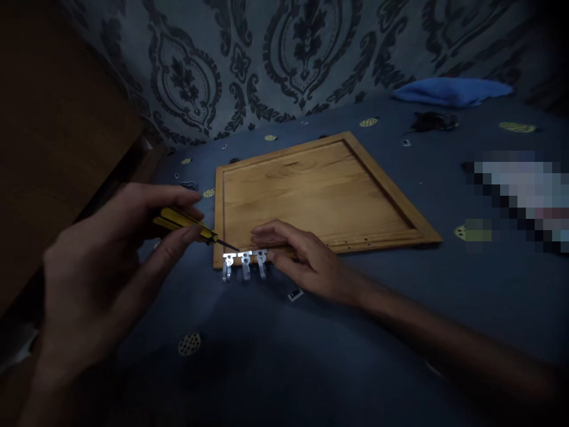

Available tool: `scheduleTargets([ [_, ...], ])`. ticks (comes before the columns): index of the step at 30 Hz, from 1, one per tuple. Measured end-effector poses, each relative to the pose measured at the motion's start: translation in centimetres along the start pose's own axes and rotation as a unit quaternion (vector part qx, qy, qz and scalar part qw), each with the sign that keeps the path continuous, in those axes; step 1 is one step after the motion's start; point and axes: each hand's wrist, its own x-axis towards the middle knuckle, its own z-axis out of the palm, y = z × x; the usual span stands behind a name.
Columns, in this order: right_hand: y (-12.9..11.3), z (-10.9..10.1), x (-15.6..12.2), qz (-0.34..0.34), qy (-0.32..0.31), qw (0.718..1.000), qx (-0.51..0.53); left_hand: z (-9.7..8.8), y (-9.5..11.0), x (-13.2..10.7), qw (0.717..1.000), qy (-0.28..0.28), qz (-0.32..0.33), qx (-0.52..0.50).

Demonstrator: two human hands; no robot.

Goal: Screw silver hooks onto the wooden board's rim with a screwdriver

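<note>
- Screwdriver [191,226]: yellow handle, dark shaft. Long axis runs left to right, tip pointing right and slightly down, at the left end of the hook strip.
- Left hand [111,267]: grip closed around the screwdriver handle.
- Hook strip [244,261]: three shiny metal hooks, at the board's near edge.
- Right hand [302,258]: fingers on the board's edge, thumb by the right hook; cannot tell whether the grip pinches.
- Board [311,190]: framed wood, flat on the bed [355,344].
- Blue cloth [451,92]: far right.
- Screwdriver tip: too dark to make out.
</note>
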Motion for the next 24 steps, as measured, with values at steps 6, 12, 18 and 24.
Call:
scheduleTargets([
  [6, -0.1, 0.1, 0.0, 0.006, 0.026, 0.999, 0.034, 0.9, -0.9, -0.1, 0.996, -0.043, 0.077, -0.005],
  [12, -0.5, -0.3, 0.3, 0.013, 0.085, 0.994, 0.072, 1.5, -0.6, -0.2, 0.996, -0.058, 0.066, 0.002],
  [18, -1.1, -0.8, -0.7, -0.004, 0.094, 0.995, -0.022, 2.0, -0.3, -0.2, 0.994, -0.077, 0.071, 0.000],
  [24, 0.1, -0.9, -2.5, -0.061, 0.066, 0.987, -0.134, 2.2, -0.6, 0.1, 0.995, -0.075, 0.064, -0.001],
])
